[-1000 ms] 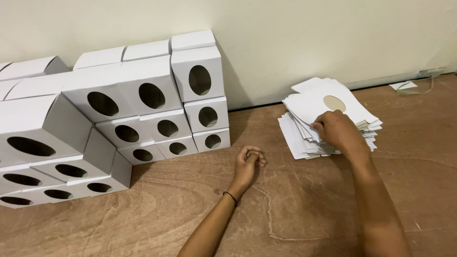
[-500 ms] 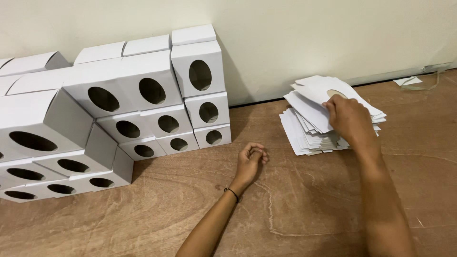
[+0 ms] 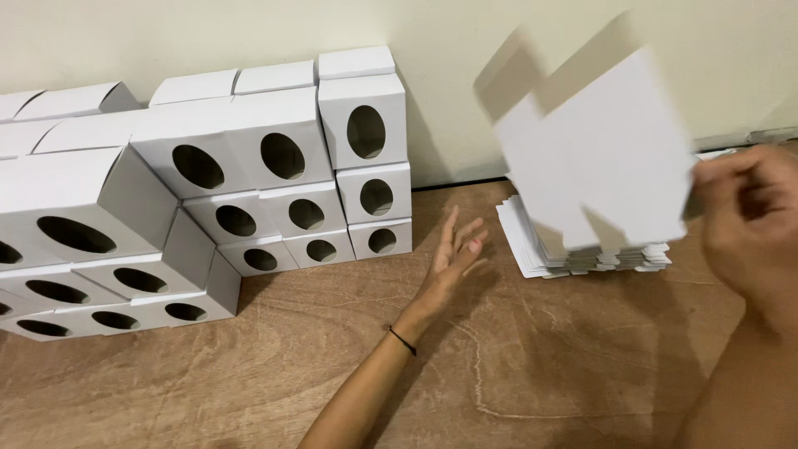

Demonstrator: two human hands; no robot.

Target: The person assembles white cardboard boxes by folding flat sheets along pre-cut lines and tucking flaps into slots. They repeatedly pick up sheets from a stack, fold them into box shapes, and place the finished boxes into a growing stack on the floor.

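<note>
Head view: right hand point(image 3: 748, 220) grip pinches flat white card point(image 3: 603, 166), frame right; left hand point(image 3: 453, 258) grip loose, middle, above wooden floor point(image 3: 499, 366).

Bare brown wooden floor point(image 3: 316, 366) lies open; stacked white cardboard boxes with oval holes point(image 3: 249, 191) block the left, a pile of flat white card blanks point(image 3: 540, 249) the right.

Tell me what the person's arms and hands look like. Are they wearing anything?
Both arms are bare, with no sleeves and no gloves showing. The left hand has a thin dark band around its wrist. The right hand is blurred, and no ring, watch or band can be made out on it.
</note>
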